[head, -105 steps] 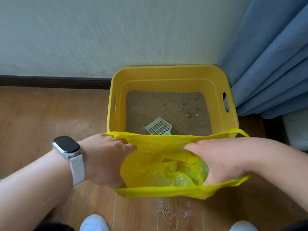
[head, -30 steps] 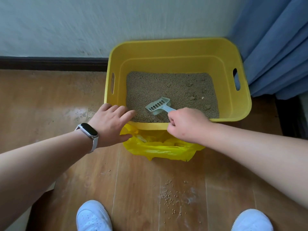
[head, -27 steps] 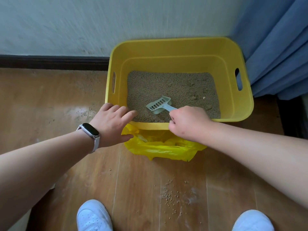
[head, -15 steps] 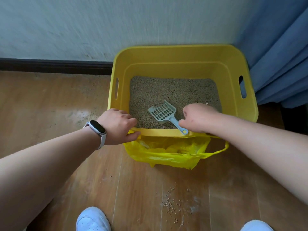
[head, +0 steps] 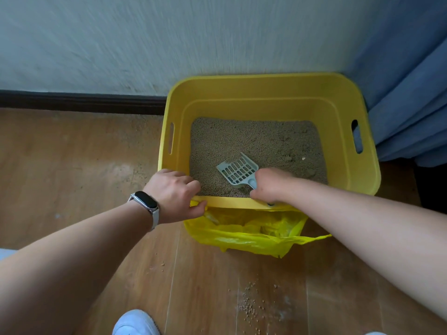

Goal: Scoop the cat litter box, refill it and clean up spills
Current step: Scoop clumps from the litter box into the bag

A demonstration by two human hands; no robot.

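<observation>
Litter box (head: 266, 79): yellow plastic bin with a slot handle in each side wall. It sits centre-right in the frame on the wooden floor (head: 72, 160), against the white wall (head: 169, 39) and just beside the blue curtain (head: 406, 81) at the upper right. Tan litter (head: 254, 139) covers the bottom, with a few clumps towards the right side.

Scoop (head: 238, 171): grey-green with a slotted blade. It lies on the litter near the front wall of the box, blade pointing to the upper left and handle running down to the right.

Right hand (head: 271, 183): reaches over the front rim. The fingers are closed round the scoop handle, and the handle's end shows below the hand at the rim.

Left hand (head: 175, 194): at the front-left corner of the box, fingers curled over the rim and thumb below it. The thumb appears to press the bag's edge against the box, but the contact is not clear from this angle. A watch (head: 146, 203) is on the wrist.

Bag (head: 244, 235): yellow plastic, mouth open, on the floor touching the front wall of the box, below both hands.

Spilled granules (head: 249, 303): scattered on the floor at lower centre-right, apart from the bag. A white shoe (head: 135, 322) is at the bottom edge. A dark baseboard (head: 79, 101) runs along the wall at the left.
</observation>
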